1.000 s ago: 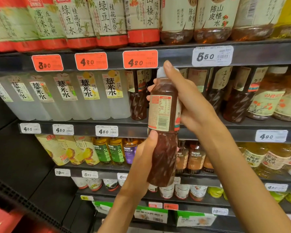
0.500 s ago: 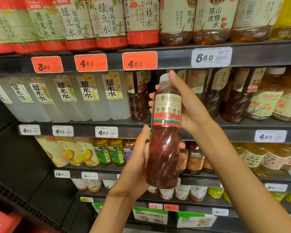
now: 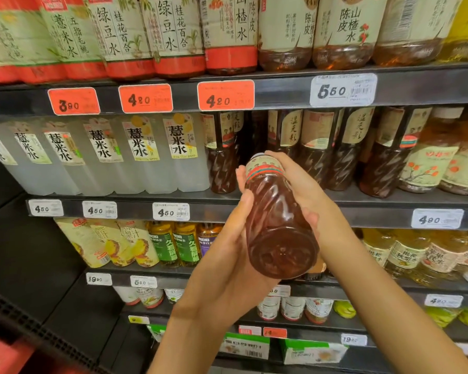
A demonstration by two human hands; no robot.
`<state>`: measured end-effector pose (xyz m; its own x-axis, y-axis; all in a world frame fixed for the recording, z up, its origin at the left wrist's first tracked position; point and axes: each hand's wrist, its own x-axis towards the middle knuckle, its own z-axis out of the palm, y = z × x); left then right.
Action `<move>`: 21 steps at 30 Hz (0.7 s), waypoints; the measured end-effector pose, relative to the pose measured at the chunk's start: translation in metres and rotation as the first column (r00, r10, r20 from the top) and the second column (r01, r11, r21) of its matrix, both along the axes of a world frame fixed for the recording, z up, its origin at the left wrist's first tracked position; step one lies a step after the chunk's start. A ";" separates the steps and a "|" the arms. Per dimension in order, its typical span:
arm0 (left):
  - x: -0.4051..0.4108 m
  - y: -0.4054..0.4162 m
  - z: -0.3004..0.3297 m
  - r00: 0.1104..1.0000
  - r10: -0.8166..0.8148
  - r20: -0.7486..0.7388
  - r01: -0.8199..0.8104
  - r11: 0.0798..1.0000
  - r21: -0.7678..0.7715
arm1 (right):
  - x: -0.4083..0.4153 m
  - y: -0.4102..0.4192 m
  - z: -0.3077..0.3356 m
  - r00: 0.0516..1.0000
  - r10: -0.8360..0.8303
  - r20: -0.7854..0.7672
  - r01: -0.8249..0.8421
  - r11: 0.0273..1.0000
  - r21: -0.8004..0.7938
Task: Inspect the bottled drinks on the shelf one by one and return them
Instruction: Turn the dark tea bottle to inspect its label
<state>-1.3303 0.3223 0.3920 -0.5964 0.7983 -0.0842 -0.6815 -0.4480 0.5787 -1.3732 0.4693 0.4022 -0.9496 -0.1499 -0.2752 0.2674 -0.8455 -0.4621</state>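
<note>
While both hands grip it, dark bottle tilted, base toward camera, cap toward shelf

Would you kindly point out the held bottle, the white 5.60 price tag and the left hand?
held bottle (image 3: 277, 211), head view, on its dark ribbed body.
white 5.60 price tag (image 3: 343, 90), head view, on its middle.
left hand (image 3: 227, 268), head view, on its back.
</note>
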 end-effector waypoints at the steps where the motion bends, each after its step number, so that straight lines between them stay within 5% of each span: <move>1: 0.005 0.002 0.004 0.999 0.011 0.046 -0.012 1.000 0.020 | 0.001 0.000 0.000 1.000 0.006 0.003 -0.006 1.000 -0.009; 5: 0.000 -0.002 -0.011 0.990 -0.143 0.013 0.142 0.989 0.052 | -0.002 0.002 0.004 0.999 -0.048 -0.026 0.048 0.999 0.012; 11: -0.027 -0.004 -0.039 0.943 -0.227 -0.243 0.180 0.962 -0.204 | 0.000 0.004 0.010 0.940 -0.169 -0.297 0.224 0.961 0.162; 16: -0.037 -0.012 -0.053 0.840 -0.192 -0.507 -0.084 0.878 -0.472 | 0.004 0.005 0.007 0.881 -0.240 -0.407 0.406 0.824 0.394; 21: -0.026 -0.003 -0.059 0.728 -0.119 -0.675 -0.303 0.827 -0.473 | 0.008 -0.001 0.005 0.833 -0.212 -0.512 0.491 0.710 0.505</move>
<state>-1.3563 0.3196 0.3326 -0.7279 0.6853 -0.0230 -0.0048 0.0285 0.9996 -1.3649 0.4683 0.4069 -0.9348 0.2794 0.2193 -0.3111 -0.3465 -0.8849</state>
